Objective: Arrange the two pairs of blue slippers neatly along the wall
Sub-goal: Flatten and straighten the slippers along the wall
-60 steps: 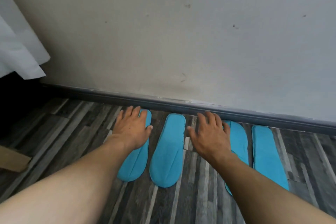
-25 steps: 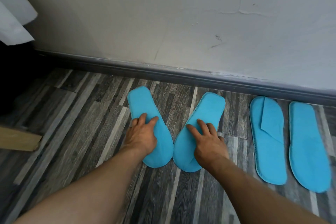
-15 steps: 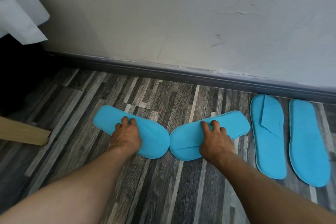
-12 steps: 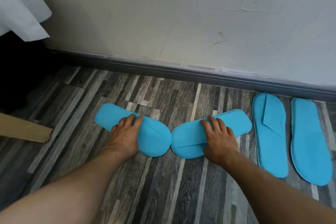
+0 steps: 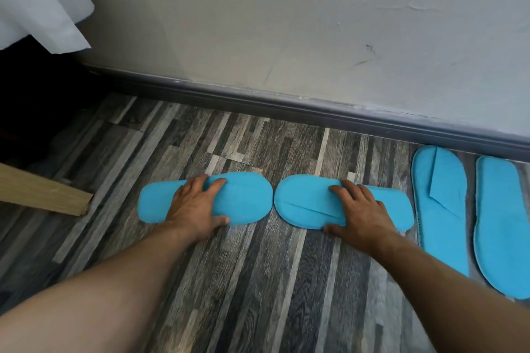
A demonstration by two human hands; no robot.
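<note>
While both palms press flat, the left hand (image 5: 195, 209) covers the middle of the left slipper (image 5: 243, 200) and the right hand (image 5: 360, 212) covers the middle of the right slipper (image 5: 304, 203); fingers are spread, pinning rather than gripping, with neither hand closed around anything. These two slippers lie parallel to the skirting (image 5: 286, 104), well out from it, their rounded ends almost touching each other. Further right along the skirting, the second pair (image 5: 440, 209) lies at right angles to it, their far ends just beside it. One of that pair shows a folded flap. A wooden board (image 5: 43, 195) lies near the skirting's left end.
</note>
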